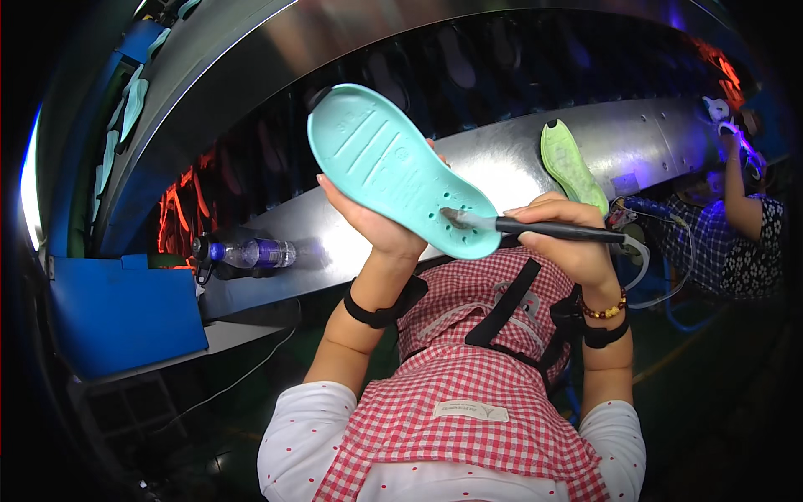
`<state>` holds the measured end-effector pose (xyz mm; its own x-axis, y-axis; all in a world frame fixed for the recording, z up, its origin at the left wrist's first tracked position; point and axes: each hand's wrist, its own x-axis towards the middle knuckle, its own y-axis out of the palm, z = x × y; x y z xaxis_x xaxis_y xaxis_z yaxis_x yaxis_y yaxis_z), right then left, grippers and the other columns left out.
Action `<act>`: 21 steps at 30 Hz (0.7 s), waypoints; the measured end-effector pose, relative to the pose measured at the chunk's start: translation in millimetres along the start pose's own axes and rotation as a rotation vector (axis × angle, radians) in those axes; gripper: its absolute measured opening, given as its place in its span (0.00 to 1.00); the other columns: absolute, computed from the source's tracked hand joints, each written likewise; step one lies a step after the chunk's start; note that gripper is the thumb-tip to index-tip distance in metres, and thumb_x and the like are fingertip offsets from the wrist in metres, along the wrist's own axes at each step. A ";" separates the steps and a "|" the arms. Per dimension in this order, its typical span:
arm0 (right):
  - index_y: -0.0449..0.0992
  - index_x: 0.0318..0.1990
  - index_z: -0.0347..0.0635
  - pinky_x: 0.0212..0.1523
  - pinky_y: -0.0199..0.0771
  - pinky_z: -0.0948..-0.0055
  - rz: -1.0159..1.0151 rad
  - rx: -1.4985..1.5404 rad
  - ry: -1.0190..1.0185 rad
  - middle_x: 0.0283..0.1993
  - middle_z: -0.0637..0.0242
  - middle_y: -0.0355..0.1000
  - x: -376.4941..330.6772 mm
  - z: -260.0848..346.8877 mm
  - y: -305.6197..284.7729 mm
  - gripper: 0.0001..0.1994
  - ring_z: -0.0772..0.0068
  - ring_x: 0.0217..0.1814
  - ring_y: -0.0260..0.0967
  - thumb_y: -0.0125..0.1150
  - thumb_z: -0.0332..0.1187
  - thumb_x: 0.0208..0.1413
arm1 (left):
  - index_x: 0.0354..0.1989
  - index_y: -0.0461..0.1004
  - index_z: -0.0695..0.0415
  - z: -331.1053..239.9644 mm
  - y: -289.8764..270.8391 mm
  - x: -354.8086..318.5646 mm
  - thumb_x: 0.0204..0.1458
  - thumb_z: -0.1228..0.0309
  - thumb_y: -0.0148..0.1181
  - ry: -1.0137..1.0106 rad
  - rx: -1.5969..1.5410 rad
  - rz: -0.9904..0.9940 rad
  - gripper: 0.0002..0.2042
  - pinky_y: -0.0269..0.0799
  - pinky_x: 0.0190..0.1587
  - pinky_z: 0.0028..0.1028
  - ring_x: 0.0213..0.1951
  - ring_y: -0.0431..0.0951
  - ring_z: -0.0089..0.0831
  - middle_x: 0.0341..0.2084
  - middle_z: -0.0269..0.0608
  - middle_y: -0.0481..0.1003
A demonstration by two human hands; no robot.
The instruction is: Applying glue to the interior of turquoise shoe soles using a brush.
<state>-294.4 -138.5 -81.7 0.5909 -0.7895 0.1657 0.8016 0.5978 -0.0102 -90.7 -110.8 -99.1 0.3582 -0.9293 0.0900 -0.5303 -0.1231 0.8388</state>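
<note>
Tilted across the middle of the head view is a turquoise shoe sole (376, 155), with moulded lines on its broad upper part and several small holes at its lower end. My left hand (381, 222) grips it from beneath and along its edge, most of the fingers hidden behind it. In my right hand (569, 238) is a brush (552, 228) with a black handle and a pale tube at its rear end. The brush's dark tip touches the sole among the holes. A light green shoe sole (571, 163) lies on the metal ledge (502, 167) beyond my right hand.
A clear bottle with a purple label (259, 253) lies on the ledge at left, near a blue metal box (125, 318). Behind runs a dark machine with hanging soles and glowing red heaters (186, 209). At far right another person's arm (736, 188) reaches toward the ledge.
</note>
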 end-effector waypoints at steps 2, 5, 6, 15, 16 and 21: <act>0.75 0.34 0.35 0.41 0.67 0.76 0.132 -0.015 -0.064 0.34 0.61 0.71 -2.7 -2.0 -0.1 0.12 0.73 0.36 0.68 0.62 0.21 0.36 | 0.52 0.59 0.55 -1.5 -7.4 -0.6 0.43 0.34 0.21 0.007 -0.033 0.061 0.40 0.70 0.36 0.40 0.34 0.72 0.44 0.38 0.53 0.69; 0.74 0.34 0.33 0.43 0.67 0.75 0.228 0.351 -0.075 0.37 0.56 0.71 -3.6 -11.8 -4.1 0.11 0.71 0.40 0.67 0.59 0.20 0.39 | 0.55 0.56 0.57 -6.9 -4.2 -3.7 0.44 0.35 0.22 -0.022 -0.058 0.136 0.40 0.69 0.39 0.41 0.36 0.72 0.47 0.41 0.57 0.67; 0.74 0.35 0.32 0.43 0.67 0.75 0.151 0.401 -0.003 0.37 0.56 0.71 -3.6 -14.5 -0.9 0.10 0.70 0.40 0.68 0.58 0.20 0.41 | 0.55 0.56 0.57 -8.8 1.3 -3.5 0.45 0.35 0.22 -0.069 -0.033 0.082 0.40 0.68 0.40 0.41 0.37 0.71 0.48 0.42 0.57 0.66; 0.73 0.35 0.30 0.37 0.69 0.82 0.113 0.168 0.176 0.33 0.58 0.73 -15.6 0.4 17.6 0.09 0.78 0.34 0.69 0.57 0.19 0.42 | 0.55 0.54 0.61 16.6 -16.7 -36.5 0.53 0.52 0.33 -0.384 -0.113 0.053 0.28 0.68 0.45 0.40 0.44 0.69 0.46 0.47 0.53 0.64; 0.73 0.35 0.30 0.37 0.69 0.82 0.140 0.222 0.174 0.34 0.59 0.73 -15.3 5.3 12.3 0.09 0.78 0.35 0.69 0.57 0.19 0.42 | 0.54 0.55 0.61 13.0 -19.5 -33.6 0.53 0.53 0.34 -0.444 -0.110 0.107 0.26 0.69 0.45 0.40 0.43 0.70 0.45 0.46 0.52 0.65; 0.75 0.33 0.34 0.38 0.71 0.77 0.343 -0.151 -0.127 0.34 0.58 0.73 -3.7 15.8 4.4 0.10 0.70 0.36 0.72 0.60 0.20 0.39 | 0.51 0.59 0.64 2.5 -14.4 -18.4 0.53 0.63 0.41 -0.789 -0.151 0.203 0.21 0.71 0.43 0.36 0.41 0.73 0.38 0.41 0.51 0.69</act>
<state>-294.6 -130.8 -66.8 0.8182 -0.5185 0.2483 0.5698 0.7890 -0.2299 -91.6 -92.8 -114.2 -0.4079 -0.9065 -0.1085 -0.3977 0.0694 0.9149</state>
